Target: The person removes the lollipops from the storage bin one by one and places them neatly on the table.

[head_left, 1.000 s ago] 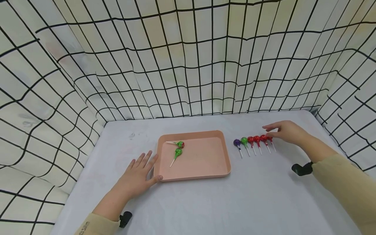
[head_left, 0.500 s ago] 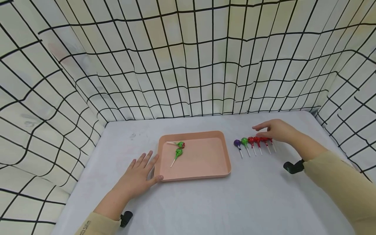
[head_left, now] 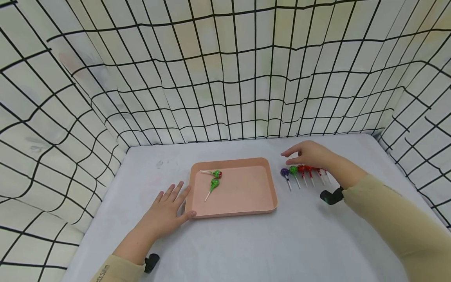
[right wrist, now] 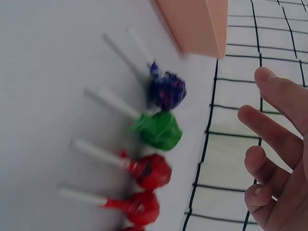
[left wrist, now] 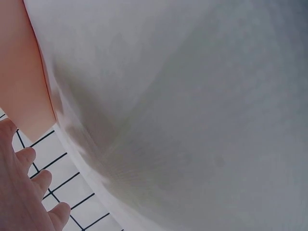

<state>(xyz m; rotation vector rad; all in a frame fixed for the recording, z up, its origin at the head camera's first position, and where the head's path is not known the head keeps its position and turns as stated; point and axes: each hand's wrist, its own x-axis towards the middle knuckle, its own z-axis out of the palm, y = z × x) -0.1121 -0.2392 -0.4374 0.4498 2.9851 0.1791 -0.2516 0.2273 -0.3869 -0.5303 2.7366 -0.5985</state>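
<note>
While tray (head_left: 246, 190) holds two lollipops (head_left: 214, 183), six others (head_left: 293, 170) lie outside; left hand (head_left: 165, 213) spread at tray edge; right hand (head_left: 308, 153) loosely curved; both empty

wht tbl (head_left: 282, 246), blk-grid wht walls (head_left: 246, 92), back + both sides

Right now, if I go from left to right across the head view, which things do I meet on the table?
Left hand → pink tray → purple lollipop → green lollipop outside the tray → red lollipops.
</note>
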